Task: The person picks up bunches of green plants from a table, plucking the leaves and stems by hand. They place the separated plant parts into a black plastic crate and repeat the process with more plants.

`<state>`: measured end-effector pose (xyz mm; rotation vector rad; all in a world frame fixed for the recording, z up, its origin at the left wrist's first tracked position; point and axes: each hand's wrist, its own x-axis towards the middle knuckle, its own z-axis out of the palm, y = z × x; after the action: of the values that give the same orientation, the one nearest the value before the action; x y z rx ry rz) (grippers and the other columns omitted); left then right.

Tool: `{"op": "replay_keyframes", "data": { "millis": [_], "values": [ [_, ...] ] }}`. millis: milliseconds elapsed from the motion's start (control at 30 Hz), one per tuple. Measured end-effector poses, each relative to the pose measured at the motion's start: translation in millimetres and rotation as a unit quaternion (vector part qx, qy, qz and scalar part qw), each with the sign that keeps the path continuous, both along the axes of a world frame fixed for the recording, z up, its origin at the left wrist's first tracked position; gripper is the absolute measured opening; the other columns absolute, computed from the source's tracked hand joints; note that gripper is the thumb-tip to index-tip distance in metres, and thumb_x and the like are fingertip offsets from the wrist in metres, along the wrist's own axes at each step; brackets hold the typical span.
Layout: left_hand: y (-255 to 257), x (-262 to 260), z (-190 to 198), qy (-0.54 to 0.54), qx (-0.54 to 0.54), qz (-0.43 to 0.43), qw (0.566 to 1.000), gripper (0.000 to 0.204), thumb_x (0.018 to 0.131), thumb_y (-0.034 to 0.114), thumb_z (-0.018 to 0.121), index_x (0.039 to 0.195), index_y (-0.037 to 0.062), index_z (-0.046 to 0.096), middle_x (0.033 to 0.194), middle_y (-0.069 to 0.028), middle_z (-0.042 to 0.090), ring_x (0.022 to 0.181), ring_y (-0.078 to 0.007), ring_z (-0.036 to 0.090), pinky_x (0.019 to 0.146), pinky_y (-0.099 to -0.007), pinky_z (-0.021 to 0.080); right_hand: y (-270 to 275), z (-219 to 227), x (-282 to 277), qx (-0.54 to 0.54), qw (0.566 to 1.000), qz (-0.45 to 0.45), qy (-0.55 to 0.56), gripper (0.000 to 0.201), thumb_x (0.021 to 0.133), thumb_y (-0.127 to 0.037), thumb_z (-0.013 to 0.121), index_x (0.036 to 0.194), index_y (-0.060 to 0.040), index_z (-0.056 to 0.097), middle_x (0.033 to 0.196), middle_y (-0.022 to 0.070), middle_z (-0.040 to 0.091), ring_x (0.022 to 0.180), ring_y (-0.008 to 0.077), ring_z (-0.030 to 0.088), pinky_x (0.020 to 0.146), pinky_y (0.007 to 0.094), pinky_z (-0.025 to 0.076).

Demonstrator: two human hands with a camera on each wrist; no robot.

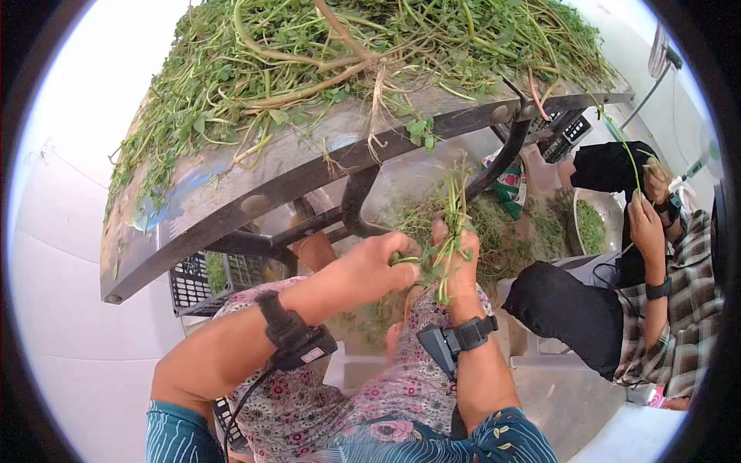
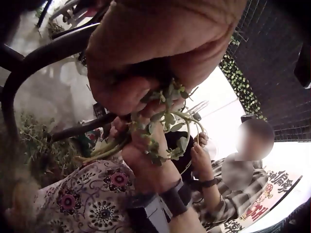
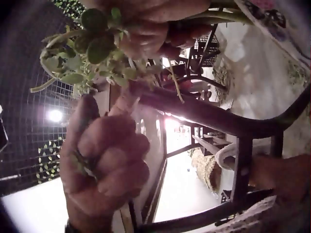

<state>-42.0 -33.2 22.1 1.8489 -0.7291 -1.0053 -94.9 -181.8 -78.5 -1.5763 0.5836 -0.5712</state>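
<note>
I sit below a table edge, both hands raised in front of my floral-patterned lap. My right hand (image 1: 457,258) grips a small bunch of leafy green stems (image 1: 452,220) upright; the same bunch (image 2: 165,131) shows in the left wrist view, and its leaves (image 3: 87,48) in the right wrist view. My left hand (image 1: 386,262) is beside it, its fingertips pinching a leafy sprig at the side of the bunch. Seen from the left wrist, the left hand (image 2: 146,63) is curled over the greens above my right wrist (image 2: 155,179). From the right wrist, the right hand (image 3: 146,24) fills the top.
A worn table (image 1: 231,201) with a dark metal frame carries a large heap of greens (image 1: 347,54). A black crate (image 1: 202,282) stands under it. At the right a second person in a plaid shirt (image 1: 679,324) holds a stem, with a metal bowl of greens (image 1: 590,224) nearby.
</note>
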Motion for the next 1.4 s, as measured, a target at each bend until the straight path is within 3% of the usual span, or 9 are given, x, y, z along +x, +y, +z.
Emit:
{"op": "replay_keyframes", "data": {
  "millis": [133,167,267,367,800,900,1000,1267,1400],
  "values": [
    [-6,1,3,0.054,0.005,-0.018,0.998,0.029,0.083,0.023,0.054,0.104,0.0023,0.053,0.067,0.0040,0.047,0.061,-0.0036,0.042,0.052,-0.0196,0.034,11,2,-3,-0.131,0.991,0.024,-0.012,0.011,0.079,-0.015,0.056,0.077,-0.0043,0.056,0.056,0.0099,0.052,0.049,0.0223,0.051,0.048,0.0332,0.040],
    [-6,3,-4,0.054,0.009,-0.022,0.998,0.029,0.083,0.024,0.054,0.103,0.0024,0.053,0.067,0.0039,0.047,0.061,-0.0037,0.042,0.051,-0.0198,0.034,12,5,-7,-0.079,0.994,0.075,-0.001,0.012,0.080,-0.009,0.051,0.085,0.0000,0.057,0.071,-0.0025,0.050,0.064,0.0065,0.046,0.056,0.0222,0.038],
    [-5,1,1,0.022,0.026,-0.002,0.999,0.031,0.080,0.026,0.057,0.094,-0.0021,0.055,0.071,-0.0043,0.053,0.066,-0.0087,0.048,0.057,-0.0254,0.040,16,10,-7,-0.138,0.987,0.082,0.022,0.013,0.080,-0.009,0.050,0.086,-0.0006,0.057,0.071,-0.0029,0.049,0.064,0.0063,0.046,0.056,0.0215,0.037],
    [-2,5,-6,-0.007,0.041,-0.023,0.999,0.030,0.082,0.028,0.055,0.093,-0.0003,0.055,0.068,-0.0008,0.050,0.061,-0.0066,0.045,0.052,-0.0231,0.036,19,13,-3,-0.202,0.979,0.018,0.024,0.007,0.078,-0.012,0.054,0.080,-0.0053,0.053,0.059,0.0137,0.054,0.053,0.0276,0.054,0.050,0.0348,0.042],
    [-1,5,-25,-0.158,0.006,-0.034,0.987,0.018,0.081,0.019,0.055,0.084,0.0011,0.057,0.066,0.0020,0.049,0.061,-0.0022,0.042,0.050,-0.0219,0.035,22,20,-4,-0.109,0.994,0.027,0.011,0.010,0.080,-0.012,0.052,0.086,-0.0042,0.052,0.060,0.0150,0.055,0.056,0.0314,0.056,0.052,0.0369,0.043],
    [-4,6,-6,-0.031,0.058,-0.011,0.998,0.018,0.082,0.017,0.053,0.079,-0.0002,0.056,0.063,0.0038,0.046,0.059,-0.0028,0.039,0.050,-0.0227,0.032,25,23,-5,-0.197,0.978,0.045,0.044,0.012,0.080,-0.015,0.053,0.086,-0.0052,0.051,0.063,0.0172,0.056,0.061,0.0356,0.057,0.052,0.0399,0.043],
    [-4,8,-10,-0.039,0.039,-0.036,0.998,0.019,0.083,0.017,0.052,0.078,-0.0004,0.055,0.064,0.0036,0.043,0.060,-0.0028,0.037,0.051,-0.0225,0.032,19,-7,-4,-0.204,0.976,0.072,-0.005,0.013,0.079,-0.003,0.052,0.091,-0.0008,0.054,0.077,0.0038,0.053,0.063,0.0090,0.048,0.053,0.0234,0.038],
    [-4,6,-25,-0.184,-0.028,-0.051,0.981,0.023,0.075,0.019,0.057,0.083,-0.0018,0.057,0.068,-0.0156,0.054,0.065,-0.0231,0.053,0.061,-0.0336,0.043,21,5,-5,-0.043,0.994,0.097,0.011,0.005,0.079,-0.003,0.048,0.082,-0.0028,0.053,0.070,0.0022,0.049,0.060,0.0082,0.046,0.052,0.0229,0.037],
    [-1,8,-17,-0.141,0.025,-0.038,0.989,0.024,0.072,0.019,0.057,0.085,0.0000,0.060,0.071,-0.0218,0.057,0.067,-0.0305,0.059,0.063,-0.0362,0.045,25,15,-6,-0.193,0.975,0.101,0.045,0.008,0.082,-0.011,0.047,0.081,-0.0043,0.051,0.066,-0.0009,0.047,0.056,0.0086,0.043,0.051,0.0230,0.036]
  ]
}}
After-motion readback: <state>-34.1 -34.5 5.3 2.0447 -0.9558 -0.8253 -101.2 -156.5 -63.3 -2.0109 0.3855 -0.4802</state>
